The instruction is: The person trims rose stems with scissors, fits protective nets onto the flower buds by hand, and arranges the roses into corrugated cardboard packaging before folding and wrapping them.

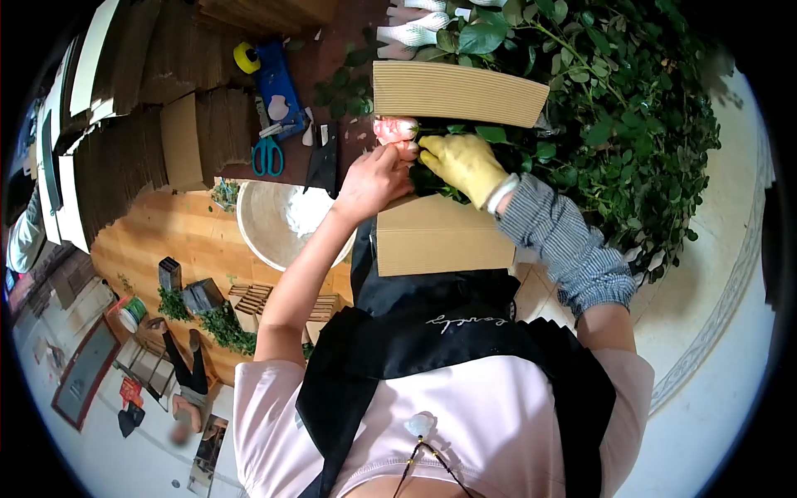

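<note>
Two pink roses lie side by side between cardboard pieces in front of me: an upper rose (393,129) and a lower rose (407,150). My bare left hand (372,181) has its fingers closed on the lower rose's petals. In a yellow glove, my right hand (463,168) is closed around the stem just below that bloom; the fingertips are partly hidden. Beyond the flowers is a corrugated cardboard piece (458,91). A plain cardboard flap (446,236) lies nearer my apron. Green leaves show between the two pieces.
Rose foliage (631,124) is heaped at the right, with white-wrapped blooms (413,33) at the back. Teal scissors (267,156), yellow tape (246,57) and a blue tool (278,87) lie left. A white bin (264,224) stands below the table. Stacked cardboard (124,158) is far left.
</note>
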The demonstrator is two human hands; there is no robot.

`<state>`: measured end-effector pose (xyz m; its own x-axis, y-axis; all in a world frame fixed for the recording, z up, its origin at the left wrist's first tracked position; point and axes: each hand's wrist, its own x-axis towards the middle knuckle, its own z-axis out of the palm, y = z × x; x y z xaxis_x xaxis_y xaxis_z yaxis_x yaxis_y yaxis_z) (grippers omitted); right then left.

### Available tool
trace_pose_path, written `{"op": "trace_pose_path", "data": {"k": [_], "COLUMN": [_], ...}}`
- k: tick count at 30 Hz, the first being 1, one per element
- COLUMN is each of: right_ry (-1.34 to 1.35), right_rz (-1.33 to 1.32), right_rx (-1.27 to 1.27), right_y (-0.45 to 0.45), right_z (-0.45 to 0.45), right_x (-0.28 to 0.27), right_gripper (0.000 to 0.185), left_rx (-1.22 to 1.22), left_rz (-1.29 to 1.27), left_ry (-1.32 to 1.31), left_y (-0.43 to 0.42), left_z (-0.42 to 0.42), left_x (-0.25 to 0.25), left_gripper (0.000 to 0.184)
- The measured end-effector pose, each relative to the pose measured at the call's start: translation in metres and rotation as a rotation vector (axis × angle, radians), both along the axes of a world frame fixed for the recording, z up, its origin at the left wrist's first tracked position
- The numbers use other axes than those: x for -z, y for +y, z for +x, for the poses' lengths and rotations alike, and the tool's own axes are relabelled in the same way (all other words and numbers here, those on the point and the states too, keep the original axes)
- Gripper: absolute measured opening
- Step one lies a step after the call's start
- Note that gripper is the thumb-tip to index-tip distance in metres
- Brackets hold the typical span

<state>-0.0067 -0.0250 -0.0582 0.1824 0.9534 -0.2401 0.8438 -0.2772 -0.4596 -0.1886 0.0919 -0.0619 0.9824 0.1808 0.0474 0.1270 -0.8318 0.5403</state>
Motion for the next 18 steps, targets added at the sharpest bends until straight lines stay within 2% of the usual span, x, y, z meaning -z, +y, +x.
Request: {"op": "trace_pose_path", "data": {"k": [2,3,5,6,7,8,10,14,16,18], "right_ry": [-0.122,-0.139,-0.145,-0.142,-0.288,-0.29,-0.417,-0.361,-0.376,-0.324], "right_rz": [-0.116,-0.097,-0.115,-0.137,-0.144,-0.148,-0.419,-0.236,-0.182,-0.285], "right_rx": [-0.093,-0.162,-0.103,-0.046,-0.09,-0.095,-0.132,-0.245,-0.223,-0.176], "right_y": [0.001,0.004,0.003,0.002,0.003,0.009,0.024,0.023,0.019,0.012], "right_z": [-0.008,-0.007,-0.007,-0.01,-0.012,-0.015,-0.023,-0.015,-0.003,0.004], "right_x": [0.024,0.018,0.002,-0.005,-0.006,-0.007,-0.008,0.029,0.018,0.02], "right_gripper": [0.017,0.013,0.014,0.016,0.019,0.019,0.02,0.02,0.017,0.016], "left_rx": [0.031,0.029,-0.038,-0.042,-0.06,-0.075,-0.091,-0.113,-0.12,-0.121], "left_rz": [0.005,-0.028,-0.154,-0.153,-0.131,-0.113,-0.119,-0.14,-0.143,-0.147], "left_ry": [-0.025,-0.049,-0.017,-0.016,-0.006,0.003,0.025,0.011,0.038,0.063], "left_y": [0.0,0.0,-0.003,-0.005,-0.006,-0.009,-0.012,-0.011,-0.011,-0.012], "left_z": [0.002,0.003,0.0,-0.002,-0.004,-0.004,-0.006,-0.006,-0.006,-0.006], "left_x": [0.004,0.004,0.008,0.007,0.007,0.007,0.011,0.008,0.004,0.002], "left_gripper": [0.028,0.026,0.02,0.02,0.022,0.024,0.024,0.022,0.022,0.022]}}
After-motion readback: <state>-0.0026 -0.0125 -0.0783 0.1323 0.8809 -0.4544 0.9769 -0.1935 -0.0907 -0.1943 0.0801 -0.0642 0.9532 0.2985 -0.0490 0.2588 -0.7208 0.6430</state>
